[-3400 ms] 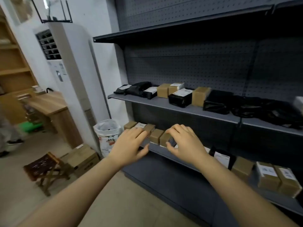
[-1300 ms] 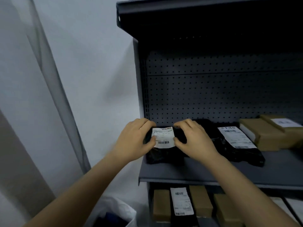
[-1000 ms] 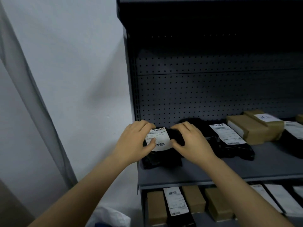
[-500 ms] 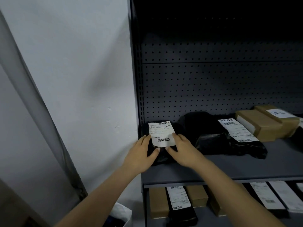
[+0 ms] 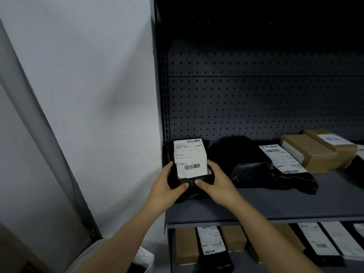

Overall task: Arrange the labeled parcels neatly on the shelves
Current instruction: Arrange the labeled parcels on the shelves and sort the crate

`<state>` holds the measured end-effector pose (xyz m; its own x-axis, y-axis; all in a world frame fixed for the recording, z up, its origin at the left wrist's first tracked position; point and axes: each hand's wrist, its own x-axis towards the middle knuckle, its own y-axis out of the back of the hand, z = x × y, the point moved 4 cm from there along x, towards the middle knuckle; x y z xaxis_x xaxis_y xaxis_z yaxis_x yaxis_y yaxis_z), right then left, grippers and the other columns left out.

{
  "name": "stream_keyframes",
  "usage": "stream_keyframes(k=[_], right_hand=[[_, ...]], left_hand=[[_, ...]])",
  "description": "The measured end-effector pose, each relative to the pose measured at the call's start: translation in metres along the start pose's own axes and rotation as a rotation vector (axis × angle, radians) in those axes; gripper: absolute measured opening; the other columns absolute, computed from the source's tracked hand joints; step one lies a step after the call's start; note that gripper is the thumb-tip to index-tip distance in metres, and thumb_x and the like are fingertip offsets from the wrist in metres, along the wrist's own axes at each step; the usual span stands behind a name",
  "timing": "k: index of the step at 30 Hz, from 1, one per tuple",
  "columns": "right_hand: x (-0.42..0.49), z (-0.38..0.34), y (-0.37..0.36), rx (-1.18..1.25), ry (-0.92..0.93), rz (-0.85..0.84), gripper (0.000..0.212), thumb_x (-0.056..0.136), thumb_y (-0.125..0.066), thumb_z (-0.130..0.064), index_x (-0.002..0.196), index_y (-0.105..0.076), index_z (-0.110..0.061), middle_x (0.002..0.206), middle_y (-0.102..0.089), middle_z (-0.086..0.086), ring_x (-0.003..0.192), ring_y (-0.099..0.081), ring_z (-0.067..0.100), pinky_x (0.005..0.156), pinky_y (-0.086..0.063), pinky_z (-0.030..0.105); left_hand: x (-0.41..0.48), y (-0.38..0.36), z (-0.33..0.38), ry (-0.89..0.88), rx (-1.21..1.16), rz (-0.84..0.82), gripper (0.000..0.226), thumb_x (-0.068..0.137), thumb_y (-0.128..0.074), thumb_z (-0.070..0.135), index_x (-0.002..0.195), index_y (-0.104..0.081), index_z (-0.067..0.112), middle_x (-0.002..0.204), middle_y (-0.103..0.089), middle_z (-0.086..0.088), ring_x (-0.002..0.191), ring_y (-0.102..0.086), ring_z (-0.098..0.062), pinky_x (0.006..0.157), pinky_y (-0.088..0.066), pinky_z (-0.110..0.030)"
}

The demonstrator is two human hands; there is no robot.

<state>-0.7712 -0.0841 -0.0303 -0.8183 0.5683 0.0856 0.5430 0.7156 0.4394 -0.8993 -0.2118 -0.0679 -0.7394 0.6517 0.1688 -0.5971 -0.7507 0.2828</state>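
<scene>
Nearest, low at the left: rim of a white plastic bag (image 5: 146, 258), just beside the shelving's foot.

Lower grey shelf (image 5: 242, 261), left end: a plain brown cardboard box (image 5: 186, 245), then a black plastic parcel with a white label (image 5: 211, 246), then a second brown box (image 5: 233, 238), side by side. Further right, long black white-labelled parcels (image 5: 319, 243) in a row.

Upper dark grey metal shelf (image 5: 275, 205), front-left corner: both hands on the task parcel. Left hand (image 5: 164, 187) wraps the parcel's left edge, thumb across its lower front. Right hand (image 5: 217, 186) curls round the right edge, thumb on the front, thumb tips nearly meeting. The black plastic mailer with a white barcode label (image 5: 190, 157) stands at the shelf's left end, close against the left upright, label facing out; its lower end appears to rest on the shelf.

Mid-shelf, just right: a crumpled black mailer with a long white label (image 5: 256, 171), lying flat, apart from the held one. Towards the right end: two brown cardboard boxes (image 5: 309, 152), overlapping, the rear one labelled.

Behind: dark perforated back panel (image 5: 256, 105). Left of the unit: white wall (image 5: 78, 75).
</scene>
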Motion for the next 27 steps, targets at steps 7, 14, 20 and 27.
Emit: stream_keyframes(k=[7, 14, 20, 27], right_hand=[[-0.009, -0.023, 0.026, 0.225, 0.236, 0.178, 0.074, 0.071, -0.085, -0.009, 0.130, -0.048, -0.030, 0.126, -0.055, -0.020, 0.118, -0.048, -0.010, 0.097, -0.041, 0.015], [-0.022, -0.058, 0.054, 0.153, 0.456, 0.176, 0.089, 0.069, -0.088, -0.014, 0.141, -0.038, -0.031, 0.138, -0.049, -0.013, 0.131, -0.046, 0.007, 0.109, -0.041, 0.037], [-0.032, -0.078, 0.063, 0.030, 0.549, 0.223, 0.100, 0.071, -0.087, -0.017, 0.150, -0.028, -0.033, 0.140, -0.038, -0.010, 0.132, -0.041, 0.003, 0.114, -0.037, 0.037], [-0.032, -0.086, 0.068, 0.016, 0.617, 0.244, 0.098, 0.071, -0.087, -0.015, 0.146, -0.030, -0.041, 0.137, -0.039, -0.013, 0.130, -0.042, 0.004, 0.111, -0.038, 0.029]], left_hand=[[-0.016, 0.018, 0.057, -0.257, -0.186, 0.074, 0.087, 0.070, -0.083, 0.000, 0.142, -0.041, 0.023, 0.141, -0.049, 0.010, 0.130, -0.045, 0.000, 0.106, -0.040, -0.020], [-0.025, 0.034, 0.102, -0.508, -0.125, 0.111, 0.088, 0.067, -0.086, 0.014, 0.142, -0.042, 0.021, 0.148, -0.038, 0.003, 0.139, -0.038, -0.010, 0.107, -0.040, -0.026], [-0.030, 0.037, 0.120, -0.640, -0.069, 0.141, 0.080, 0.070, -0.081, 0.025, 0.140, -0.043, 0.027, 0.145, -0.040, 0.006, 0.140, -0.037, -0.016, 0.107, -0.041, -0.026], [-0.029, 0.038, 0.129, -0.685, -0.039, 0.175, 0.076, 0.070, -0.080, 0.026, 0.138, -0.046, 0.026, 0.143, -0.042, 0.000, 0.139, -0.038, -0.017, 0.105, -0.042, -0.025]])
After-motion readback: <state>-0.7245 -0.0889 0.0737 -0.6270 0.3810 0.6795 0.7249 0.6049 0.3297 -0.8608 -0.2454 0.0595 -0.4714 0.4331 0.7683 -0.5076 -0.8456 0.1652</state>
